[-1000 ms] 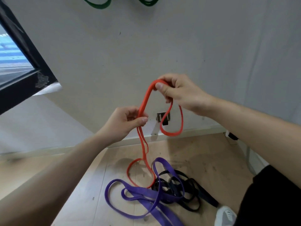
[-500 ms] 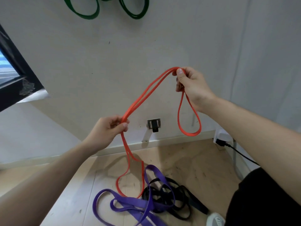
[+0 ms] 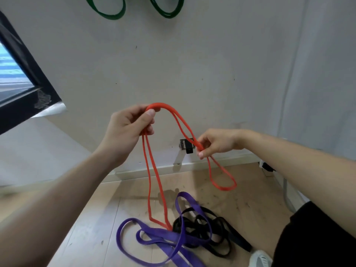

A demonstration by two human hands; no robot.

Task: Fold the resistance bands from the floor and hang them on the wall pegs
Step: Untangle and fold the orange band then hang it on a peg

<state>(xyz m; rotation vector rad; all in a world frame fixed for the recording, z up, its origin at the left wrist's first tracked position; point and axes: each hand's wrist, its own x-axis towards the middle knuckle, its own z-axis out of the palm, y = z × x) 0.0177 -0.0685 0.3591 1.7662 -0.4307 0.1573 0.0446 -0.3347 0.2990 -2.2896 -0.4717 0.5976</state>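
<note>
A thin orange resistance band [image 3: 154, 182] hangs doubled between my hands in front of the wall. My left hand [image 3: 127, 130] grips the band's raised bend, with two strands dropping from it to the floor. My right hand [image 3: 215, 143] pinches the band lower and to the right, and a small loop dangles below it. On the wooden floor lie a wide purple band [image 3: 154, 237] and a tangled black band [image 3: 212, 232]. Two green bands [image 3: 165, 10] hang high on the wall; their pegs are out of frame.
A wall socket with a black plug [image 3: 187, 146] sits low on the wall behind the orange band. A dark window frame [image 3: 25, 83] juts in at the left. A white power strip [image 3: 266, 166] and my white shoe [image 3: 260, 259] are at the right.
My left hand has risen and now holds the top bend of the orange band. My right hand has dropped lower, to the right, and the span between the hands has shortened.
</note>
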